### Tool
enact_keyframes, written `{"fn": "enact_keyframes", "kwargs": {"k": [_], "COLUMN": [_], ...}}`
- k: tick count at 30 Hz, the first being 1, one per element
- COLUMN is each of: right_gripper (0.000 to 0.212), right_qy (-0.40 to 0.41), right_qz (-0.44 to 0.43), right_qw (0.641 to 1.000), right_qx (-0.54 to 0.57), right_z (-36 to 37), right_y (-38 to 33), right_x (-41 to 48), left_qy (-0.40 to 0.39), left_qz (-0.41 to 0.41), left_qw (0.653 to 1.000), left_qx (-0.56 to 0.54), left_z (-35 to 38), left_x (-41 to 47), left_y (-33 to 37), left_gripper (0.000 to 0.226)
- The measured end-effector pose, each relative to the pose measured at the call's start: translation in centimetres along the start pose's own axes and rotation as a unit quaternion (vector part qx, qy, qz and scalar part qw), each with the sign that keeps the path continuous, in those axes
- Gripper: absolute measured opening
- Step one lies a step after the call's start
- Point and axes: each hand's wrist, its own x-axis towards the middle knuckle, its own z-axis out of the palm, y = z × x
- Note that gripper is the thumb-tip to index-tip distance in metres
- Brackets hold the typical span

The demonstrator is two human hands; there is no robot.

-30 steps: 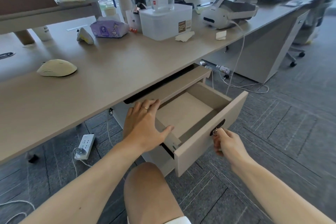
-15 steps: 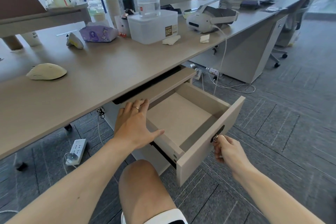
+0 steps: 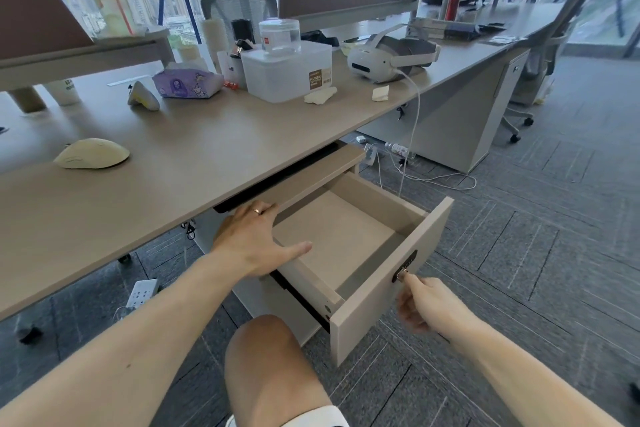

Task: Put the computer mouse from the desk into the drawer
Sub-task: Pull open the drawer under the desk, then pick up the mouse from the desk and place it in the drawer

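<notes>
A cream computer mouse (image 3: 91,153) lies on the beige desk (image 3: 194,156) at the left, far from both hands. Below the desk edge the top drawer (image 3: 386,302) stands pulled out, its inside bare. My left hand (image 3: 254,241) rests flat on the drawer's left side wall, fingers spread, holding nothing. My right hand (image 3: 424,305) pinches the small key (image 3: 401,276) in the lock on the drawer front.
On the desk stand a white plastic box (image 3: 287,74) with a jar on it, a purple tissue pack (image 3: 185,83), a VR headset (image 3: 391,57) with a hanging cable, and crumpled tissues. A power strip (image 3: 142,293) lies on the carpet. My knee (image 3: 266,347) sits below the drawer.
The drawer has slid further out, drawn by my right hand at the key. My left hand stays on the drawer's side. The view has tilted upward.
</notes>
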Motion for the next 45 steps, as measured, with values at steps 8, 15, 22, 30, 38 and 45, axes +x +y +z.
{"fn": "enact_keyframes", "kwargs": {"k": [8,15,22,30,38,45], "right_gripper": [0.060,0.048,0.043,0.051,0.063,0.074], "right_qy": [0.092,0.067,-0.033,-0.076,-0.114,-0.094], "right_qz": [-0.204,-0.314,-0.406,-0.523,-0.551,-0.585], "right_qw": [0.956,0.906,0.870,0.791,0.761,0.743], "right_qx": [-0.189,-0.275,-0.278,-0.308,-0.322,-0.312], "right_z": [-3.0,2.1,8.9,20.0,29.8,35.8], "right_y": [-8.0,-15.5,-22.1,-28.5,-33.9,-37.9], "right_x": [-3.0,-3.1,-3.1,-1.9,1.2,5.7], "left_qy": [0.006,0.073,0.097,0.097,0.089,0.069], "left_qz": [0.147,0.058,-0.130,-0.239,-0.250,-0.257], "left_qw": [0.980,0.989,0.984,0.966,0.964,0.964], "left_qx": [-0.133,-0.110,-0.079,-0.026,-0.008,0.000], "left_z": [-6.8,-12.0,-11.6,-10.4,-9.1,-9.1], "left_x": [-2.3,-4.1,-8.7,-10.6,-9.7,-9.2], "left_y": [0.1,-8.0,-20.1,-26.0,-27.3,-27.7], "left_gripper": [0.100,0.093,0.095,0.112,0.110,0.106]}}
